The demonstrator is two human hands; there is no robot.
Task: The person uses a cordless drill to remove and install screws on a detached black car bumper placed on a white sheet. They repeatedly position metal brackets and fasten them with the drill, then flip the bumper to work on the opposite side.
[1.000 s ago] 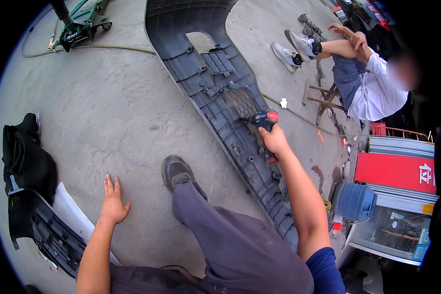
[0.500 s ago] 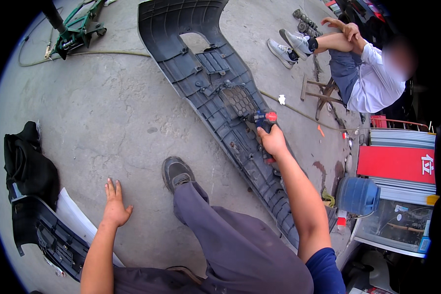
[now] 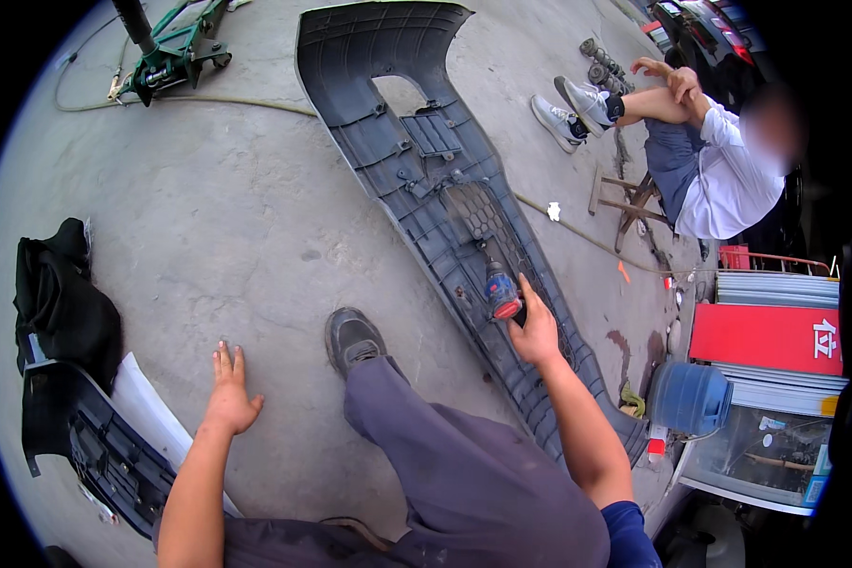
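A long dark plastic car bumper (image 3: 417, 237) lies on the concrete with its ribbed inner side up. A honeycomb mesh panel (image 3: 483, 216) sits near its middle. My right hand (image 3: 538, 327) is closed around a blue and red cordless drill (image 3: 501, 290). The drill is over the bumper on the near side of the mesh, its front end pointing away from me; whether its tip touches the plastic I cannot tell. My left hand (image 3: 229, 390) holds nothing, fingers stretched out, over the floor left of my shoe (image 3: 355, 339).
Black cloth (image 3: 62, 298) and a second dark plastic part (image 3: 114, 454) lie at left. A green floor jack (image 3: 175, 62) stands far left, with a hose (image 3: 246, 101) across the floor. A person (image 3: 719, 180) sits at right, beyond a blue water bottle (image 3: 691, 398) and stacked panels.
My right hand has drawn the drill nearer to me along the bumper, and the drill has turned to point away from me. My left hand stays spread. The view has shifted slightly.
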